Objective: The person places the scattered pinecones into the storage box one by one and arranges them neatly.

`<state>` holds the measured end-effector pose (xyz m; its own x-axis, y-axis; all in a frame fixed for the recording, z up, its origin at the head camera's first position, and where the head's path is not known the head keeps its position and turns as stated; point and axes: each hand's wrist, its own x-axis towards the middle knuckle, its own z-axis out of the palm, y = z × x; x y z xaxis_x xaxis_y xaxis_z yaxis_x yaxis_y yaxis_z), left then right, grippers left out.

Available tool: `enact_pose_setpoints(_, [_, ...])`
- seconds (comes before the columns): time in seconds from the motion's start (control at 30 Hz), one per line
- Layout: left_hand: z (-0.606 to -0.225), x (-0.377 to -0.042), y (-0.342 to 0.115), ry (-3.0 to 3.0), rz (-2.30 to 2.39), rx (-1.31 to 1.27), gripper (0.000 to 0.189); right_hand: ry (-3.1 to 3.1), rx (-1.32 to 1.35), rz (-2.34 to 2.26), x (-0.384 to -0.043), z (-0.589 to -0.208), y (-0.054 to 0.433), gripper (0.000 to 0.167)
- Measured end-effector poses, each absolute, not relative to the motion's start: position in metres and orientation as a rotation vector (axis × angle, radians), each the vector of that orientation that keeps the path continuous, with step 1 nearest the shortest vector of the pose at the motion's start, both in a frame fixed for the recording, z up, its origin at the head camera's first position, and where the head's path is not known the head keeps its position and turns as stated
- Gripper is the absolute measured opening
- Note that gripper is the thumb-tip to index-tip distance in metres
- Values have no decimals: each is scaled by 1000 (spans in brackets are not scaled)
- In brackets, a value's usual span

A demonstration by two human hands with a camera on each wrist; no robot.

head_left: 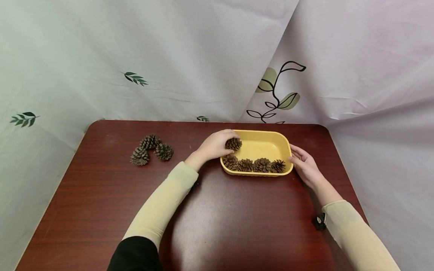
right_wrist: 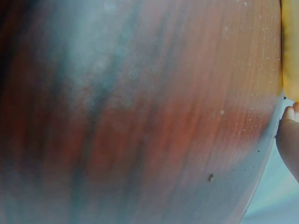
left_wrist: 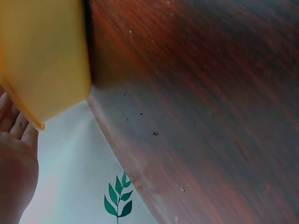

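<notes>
A yellow tray (head_left: 262, 145) with rounded corners stands near the table's back edge. Along its front wall lies a row of several brown pine cones (head_left: 262, 165). My left hand (head_left: 217, 145) reaches over the tray's left end and holds a pine cone (head_left: 233, 144) between fingers and thumb, just behind that row. At the opposite end my right hand (head_left: 306, 165) grips the tray, thumb at the rim and fingers along the outer wall. The left wrist view shows the tray's outside (left_wrist: 46, 56) beside part of the left hand (left_wrist: 16, 158); the held cone is out of sight there.
Three more pine cones (head_left: 149, 148) sit close together on the left of the dark red wooden table (head_left: 217, 218). Pale cloth (head_left: 186, 56) with a leaf print hangs behind the table. Small specks of debris (left_wrist: 155, 133) lie on the tabletop.
</notes>
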<state>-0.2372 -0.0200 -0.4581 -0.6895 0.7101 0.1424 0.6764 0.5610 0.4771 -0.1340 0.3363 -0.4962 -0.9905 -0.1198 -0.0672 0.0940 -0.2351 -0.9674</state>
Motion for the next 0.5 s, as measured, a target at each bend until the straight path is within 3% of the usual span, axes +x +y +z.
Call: enact_pose_setpoints(0.5, [-458,-240,-18,2702,629,1300,44,1864,-6,-2354,-134,-496,337,52])
